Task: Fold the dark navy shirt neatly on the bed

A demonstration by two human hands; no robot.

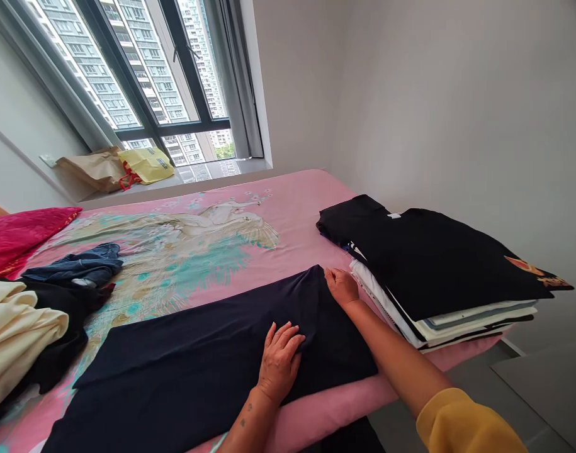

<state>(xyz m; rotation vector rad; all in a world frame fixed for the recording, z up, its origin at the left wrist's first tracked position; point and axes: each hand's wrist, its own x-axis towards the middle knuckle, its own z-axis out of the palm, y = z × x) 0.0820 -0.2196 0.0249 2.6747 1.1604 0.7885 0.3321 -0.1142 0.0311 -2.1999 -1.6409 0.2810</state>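
The left hand (279,360) presses flat, grip open, on the navy garment (207,352); the right hand (342,286) pinches its far corner.

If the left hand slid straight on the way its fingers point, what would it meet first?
The left hand lies flat on the dark navy garment, fingers pointing up and slightly right. It would probably cross more of that cloth, then reach its far edge near the right hand.

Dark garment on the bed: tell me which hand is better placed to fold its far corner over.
Probably the right hand: it grips the dark garment at that far corner. The left hand presses flat mid-cloth.
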